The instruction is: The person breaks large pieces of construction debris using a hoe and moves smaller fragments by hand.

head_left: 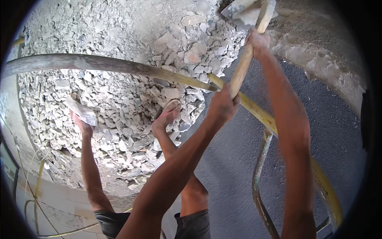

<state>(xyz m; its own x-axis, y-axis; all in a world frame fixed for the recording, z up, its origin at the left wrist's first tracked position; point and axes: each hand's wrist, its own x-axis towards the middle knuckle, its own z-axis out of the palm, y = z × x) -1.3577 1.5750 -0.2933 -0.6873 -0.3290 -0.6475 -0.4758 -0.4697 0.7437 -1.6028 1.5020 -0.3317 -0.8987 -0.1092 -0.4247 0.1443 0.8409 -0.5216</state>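
Observation:
Both my hands grip the wooden handle of what looks like a hoe (243, 68). My right hand (259, 43) is wrapped round it higher up, near the top of the view. Lower down, at the handle's near end, my left hand (223, 104) is closed on it. The tool's broad, dusty blade (240, 12) lies at the top edge, beside the rubble, and is partly cut off by the frame. Broken grey-white rubble (119, 91) spreads over the left and middle, and my feet stand on it.
A worn pole (99, 63) crosses over the rubble toward my left hand. A yellow pipe frame (258, 111) runs down to the lower right above a dark grey, rough surface (230, 175). A crumbling pale edge (318, 63) curves along the upper right. Tiles (63, 199) and thin cables show lower left.

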